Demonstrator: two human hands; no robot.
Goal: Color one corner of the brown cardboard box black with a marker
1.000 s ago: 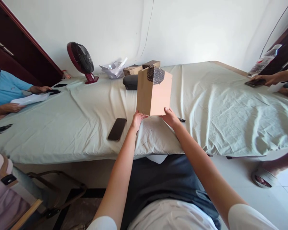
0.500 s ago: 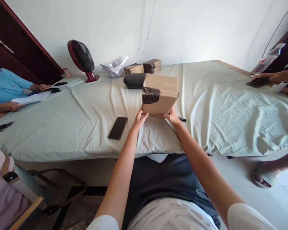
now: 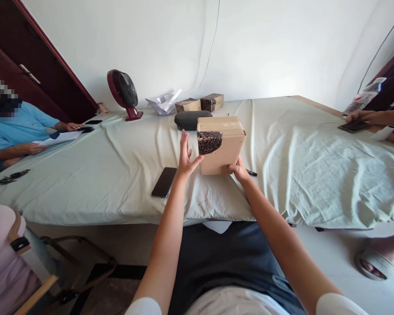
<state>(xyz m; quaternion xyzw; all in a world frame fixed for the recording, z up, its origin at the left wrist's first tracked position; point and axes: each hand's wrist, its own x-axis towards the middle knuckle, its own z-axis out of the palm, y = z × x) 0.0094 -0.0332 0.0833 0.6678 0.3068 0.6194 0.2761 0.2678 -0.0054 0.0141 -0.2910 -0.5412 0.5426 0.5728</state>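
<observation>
In front of me a brown cardboard box (image 3: 221, 153) is held slightly tilted over the table; a patch of dark scribble covers its upper left corner. My right hand (image 3: 239, 169) grips the box at its lower right edge, thumb on the near face and the other fingers hidden behind. Beside the box's left side my left hand (image 3: 186, 159) is open, fingers spread and pointing up, its thumb tip close to the lower left edge. Whether that thumb touches the cardboard I cannot tell. A black pen (image 3: 251, 173) lies by my right hand, and a dark phone (image 3: 164, 182) lies left of the box.
Behind the box are a black case (image 3: 192, 120), two smaller scribbled boxes (image 3: 212, 103), a clear bag (image 3: 163, 105) and a red fan (image 3: 123, 92). A person in blue (image 3: 36, 124) holds paper at left. Another person's hands (image 3: 364, 117) are at right, near a bottle (image 3: 364, 96).
My left hand has let go of the box and spread its fingers beside it. The box has turned a little, its near face now more toward me. My right hand keeps its hold.
</observation>
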